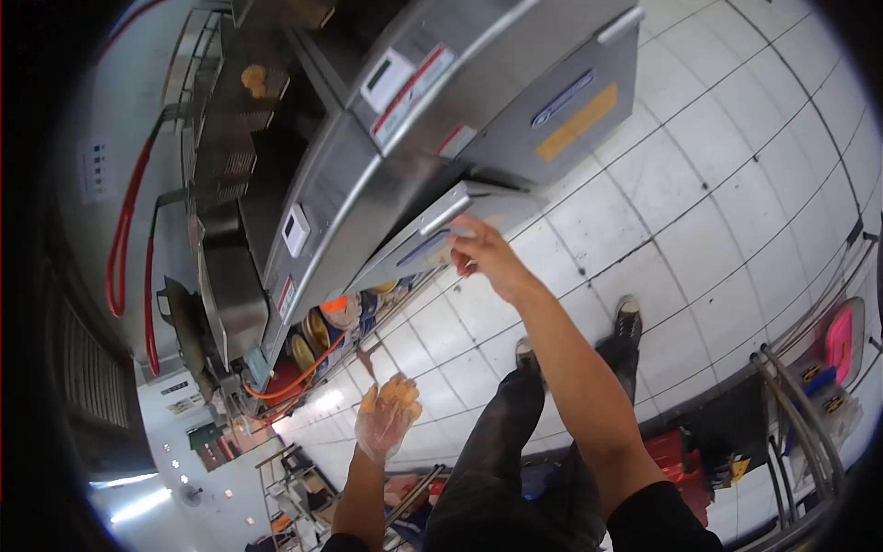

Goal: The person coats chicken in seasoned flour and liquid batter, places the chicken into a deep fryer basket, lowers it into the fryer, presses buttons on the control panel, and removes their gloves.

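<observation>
My right hand (487, 260) is bare, its fingers loosely bent and apart, with nothing visible in them. Its fingertips are close to the handle (445, 213) of a metal cabinet door (414, 241) that stands ajar; whether they touch it I cannot tell. Lower down, my left hand (388, 419) wears a clear plastic glove. Its spread fingers are coated in something yellowish, like batter or crumbs, and it is raised over the floor away from the appliance. Above the door is a steel fryer (354, 175) with small digital timers (387, 80) on its front.
Wire baskets with red handles (138, 207) hang at the left, and a golden fried piece (255, 81) is near them. An orange hose (294, 391) and several containers (317, 331) are beneath the fryer. Metal rack tubes (800, 405) line the right of the tiled floor (717, 202).
</observation>
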`<move>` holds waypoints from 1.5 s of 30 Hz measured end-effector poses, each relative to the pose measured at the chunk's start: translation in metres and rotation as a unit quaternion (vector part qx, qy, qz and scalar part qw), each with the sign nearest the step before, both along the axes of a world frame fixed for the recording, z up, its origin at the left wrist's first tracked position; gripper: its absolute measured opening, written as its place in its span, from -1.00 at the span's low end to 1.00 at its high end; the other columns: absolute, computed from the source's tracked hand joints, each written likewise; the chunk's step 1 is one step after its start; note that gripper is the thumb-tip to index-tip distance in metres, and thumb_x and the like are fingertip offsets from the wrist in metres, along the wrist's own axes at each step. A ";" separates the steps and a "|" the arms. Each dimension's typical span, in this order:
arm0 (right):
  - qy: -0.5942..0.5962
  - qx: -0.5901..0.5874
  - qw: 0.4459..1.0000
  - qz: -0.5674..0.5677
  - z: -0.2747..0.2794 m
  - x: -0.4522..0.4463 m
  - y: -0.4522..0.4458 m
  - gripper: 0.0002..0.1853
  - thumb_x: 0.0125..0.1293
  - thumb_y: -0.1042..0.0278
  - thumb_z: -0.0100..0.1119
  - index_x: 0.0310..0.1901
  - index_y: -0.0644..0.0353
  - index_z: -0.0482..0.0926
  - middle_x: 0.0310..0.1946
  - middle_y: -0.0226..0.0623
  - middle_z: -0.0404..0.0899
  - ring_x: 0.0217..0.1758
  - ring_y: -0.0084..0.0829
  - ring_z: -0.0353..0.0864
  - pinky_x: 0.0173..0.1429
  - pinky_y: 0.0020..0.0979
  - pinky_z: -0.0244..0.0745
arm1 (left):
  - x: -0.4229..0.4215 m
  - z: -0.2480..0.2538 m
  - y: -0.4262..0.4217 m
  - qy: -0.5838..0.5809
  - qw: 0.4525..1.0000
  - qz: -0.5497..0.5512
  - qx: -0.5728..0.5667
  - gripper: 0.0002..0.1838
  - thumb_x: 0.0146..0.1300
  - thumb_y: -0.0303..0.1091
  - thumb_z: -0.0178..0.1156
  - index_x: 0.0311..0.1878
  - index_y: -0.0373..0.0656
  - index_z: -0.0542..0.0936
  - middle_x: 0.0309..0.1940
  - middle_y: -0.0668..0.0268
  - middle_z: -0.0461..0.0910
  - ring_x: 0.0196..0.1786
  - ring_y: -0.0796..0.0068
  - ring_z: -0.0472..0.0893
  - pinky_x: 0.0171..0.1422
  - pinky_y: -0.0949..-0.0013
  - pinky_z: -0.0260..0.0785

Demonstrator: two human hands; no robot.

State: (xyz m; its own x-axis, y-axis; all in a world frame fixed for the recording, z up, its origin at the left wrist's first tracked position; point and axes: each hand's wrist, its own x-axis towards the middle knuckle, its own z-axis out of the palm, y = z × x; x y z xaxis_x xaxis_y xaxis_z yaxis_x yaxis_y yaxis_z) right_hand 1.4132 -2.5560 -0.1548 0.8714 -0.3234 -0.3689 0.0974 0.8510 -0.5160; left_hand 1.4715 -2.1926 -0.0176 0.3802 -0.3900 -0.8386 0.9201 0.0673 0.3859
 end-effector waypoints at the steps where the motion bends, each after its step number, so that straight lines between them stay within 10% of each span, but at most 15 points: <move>1: 0.008 0.003 1.000 0.018 0.004 -0.007 -0.007 -0.63 0.47 0.17 0.27 0.21 0.10 0.56 -0.37 -0.41 0.61 -0.35 -0.56 0.56 -0.19 -0.44 0.44 | -0.005 0.002 -0.006 0.007 1.000 0.017 -0.011 -0.41 0.49 0.05 0.12 0.35 -0.23 0.49 0.28 0.04 0.54 0.28 0.11 0.51 0.21 0.03 0.43; 10: 0.142 -0.046 0.915 -0.375 -0.004 -0.115 -0.227 -0.30 0.36 -0.24 0.32 0.25 0.19 0.44 0.01 -0.25 0.58 0.10 -0.39 0.55 0.19 -0.28 0.47 | -0.045 0.031 -0.007 -0.022 1.000 0.003 -0.017 -0.35 0.49 0.18 0.02 0.32 -0.20 0.56 0.23 0.10 0.63 0.18 0.22 0.56 0.21 0.12 0.35; 13: 0.185 -0.131 0.918 -0.324 0.007 -0.099 -0.293 -0.21 0.32 -0.30 0.35 0.24 0.26 0.38 0.07 -0.21 0.50 0.17 -0.38 0.48 0.23 -0.30 0.43 | -0.059 0.044 -0.023 -0.036 0.999 -0.013 0.001 -0.35 0.48 0.19 0.03 0.29 -0.19 0.57 0.26 0.12 0.60 0.21 0.25 0.56 0.27 0.04 0.36; 20: 0.196 -0.128 0.923 -0.307 0.009 -0.063 -0.347 -0.32 0.18 -0.20 0.56 -0.07 0.32 0.55 -0.27 -0.34 0.55 -0.18 -0.43 0.50 0.03 -0.37 0.46 | -0.069 0.056 -0.002 0.056 0.986 -0.004 -0.159 -0.33 0.62 0.13 -0.21 0.60 -0.09 0.26 0.60 0.26 0.27 0.64 0.27 0.16 0.71 0.00 -0.18; 21: 0.189 -0.134 0.920 -0.317 0.009 -0.063 -0.345 -0.35 0.17 -0.19 0.57 -0.13 0.31 0.57 -0.32 -0.36 0.54 -0.24 -0.46 0.49 -0.01 -0.39 0.45 | -0.070 0.064 -0.009 -0.026 0.986 -0.143 -0.086 -0.31 0.62 0.15 -0.22 0.62 -0.07 0.22 0.62 0.35 0.23 0.65 0.42 0.14 0.71 0.01 -0.18; 23: 0.238 -0.153 0.895 -0.345 0.015 -0.066 -0.343 -0.40 0.18 -0.16 0.58 -0.22 0.29 0.58 -0.38 -0.40 0.52 -0.29 -0.52 0.46 -0.07 -0.42 0.43 | -0.074 0.072 -0.026 0.229 0.920 0.242 -0.207 -0.29 0.61 0.15 -0.21 0.63 -0.08 0.20 0.64 0.29 0.19 0.66 0.33 0.12 0.71 -0.01 -0.18; 25: 0.358 -0.162 0.844 -0.364 0.024 -0.077 -0.322 -0.45 0.20 -0.14 0.57 -0.26 0.26 0.59 -0.40 -0.42 0.52 -0.31 -0.58 0.44 -0.10 -0.45 0.39 | -0.079 0.085 -0.033 0.423 0.645 0.582 -0.258 -0.28 0.61 0.15 -0.20 0.64 -0.10 0.17 0.65 0.23 0.15 0.67 0.24 0.09 0.71 -0.03 -0.17; 28: 0.256 -0.127 0.838 -0.464 0.005 -0.107 -0.272 -0.50 0.30 -0.08 0.48 -0.22 0.28 0.58 -0.38 -0.37 0.58 -0.26 -0.52 0.49 -0.11 -0.39 0.43 | -0.075 0.066 -0.022 0.111 0.989 0.023 -0.094 -0.29 0.61 0.15 -0.19 0.61 -0.13 0.23 0.63 0.15 0.19 0.66 0.13 0.10 0.70 -0.05 -0.15; 33: 0.217 -0.068 0.834 -0.503 0.003 -0.167 -0.168 -0.68 0.57 0.16 0.19 -0.01 0.32 0.54 -0.35 -0.40 0.58 -0.26 -0.57 0.47 -0.11 -0.45 0.40 | -0.083 0.043 -0.064 0.112 0.989 -0.075 -0.066 -0.43 0.61 0.02 -0.14 0.47 -0.16 0.39 0.44 0.12 0.41 0.53 0.18 0.30 0.63 0.01 0.03; 34: 0.240 -0.081 0.838 -0.484 0.005 -0.177 -0.145 -0.67 0.58 0.15 0.17 0.03 0.33 0.53 -0.32 -0.40 0.60 -0.23 -0.58 0.49 -0.09 -0.46 0.41 | -0.080 0.034 -0.068 0.242 0.947 0.190 -0.089 -0.49 0.60 -0.03 -0.11 0.41 -0.14 0.42 0.35 0.16 0.46 0.44 0.23 0.35 0.57 0.06 0.11; 36: 0.255 -0.022 0.835 -0.486 0.018 -0.188 -0.105 -0.65 0.58 0.16 0.17 0.07 0.35 0.53 -0.22 -0.33 0.64 -0.14 -0.57 0.55 -0.01 -0.46 0.43 | -0.076 0.017 -0.069 0.411 0.622 0.658 -0.111 -0.60 0.56 -0.11 -0.05 0.28 -0.11 0.49 0.17 0.24 0.55 0.27 0.32 0.47 0.44 0.16 0.27; 37: 0.258 -0.009 0.831 -0.492 0.021 -0.190 -0.087 -0.67 0.57 0.19 0.20 0.09 0.33 0.54 -0.25 -0.38 0.62 -0.17 -0.61 0.52 -0.04 -0.48 0.42 | -0.119 0.036 -0.171 0.371 0.794 0.476 -0.073 -0.74 0.51 -0.19 0.00 0.10 -0.05 0.54 -0.03 0.31 0.55 0.06 0.41 0.52 0.20 0.22 0.40; 40: 0.240 0.059 0.828 -0.503 0.028 -0.190 -0.038 -0.70 0.57 0.31 0.20 0.17 0.32 0.53 -0.11 -0.34 0.64 -0.05 -0.59 0.56 0.08 -0.48 0.42 | -0.109 0.000 -0.153 0.444 0.504 0.735 -0.095 -0.74 0.53 -0.22 -0.02 0.12 -0.06 0.56 -0.04 0.30 0.57 0.07 0.37 0.53 0.19 0.20 0.41; 43: 0.202 0.073 0.826 -0.521 0.028 -0.194 -0.019 -0.71 0.56 0.34 0.17 0.17 0.33 0.50 -0.06 -0.21 0.64 0.02 -0.41 0.60 0.19 -0.39 0.45 | -0.089 -0.025 -0.132 0.372 0.836 0.397 0.073 -0.67 0.52 -0.12 0.01 0.14 -0.07 0.58 0.07 0.28 0.57 0.18 0.29 0.53 0.31 0.13 0.37; 45: 0.184 0.105 0.840 -0.499 0.026 -0.193 -0.006 -0.71 0.55 0.38 0.19 0.19 0.32 0.50 -0.05 -0.20 0.64 0.04 -0.40 0.60 0.19 -0.38 0.45 | -0.087 -0.027 -0.126 0.230 0.952 0.138 0.147 -0.57 0.51 -0.01 0.02 0.21 -0.08 0.58 0.19 0.28 0.55 0.26 0.26 0.51 0.37 0.07 0.33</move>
